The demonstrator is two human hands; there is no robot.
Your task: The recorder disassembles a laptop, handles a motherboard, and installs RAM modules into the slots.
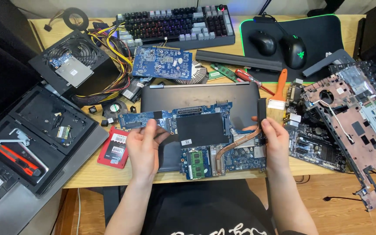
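At frame centre, above the bench (88, 172), the left hand (143, 146) and right hand (276, 140) each close their grip on opposite edges of a blue circuit board (205, 143); a red rectangular drive (114, 148) with white labels lies lower left.

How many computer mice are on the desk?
2. Both sit on the black mouse pad at the back right: a plain black mouse on the left, and a black mouse with a green logo right beside it. None seem hidden.
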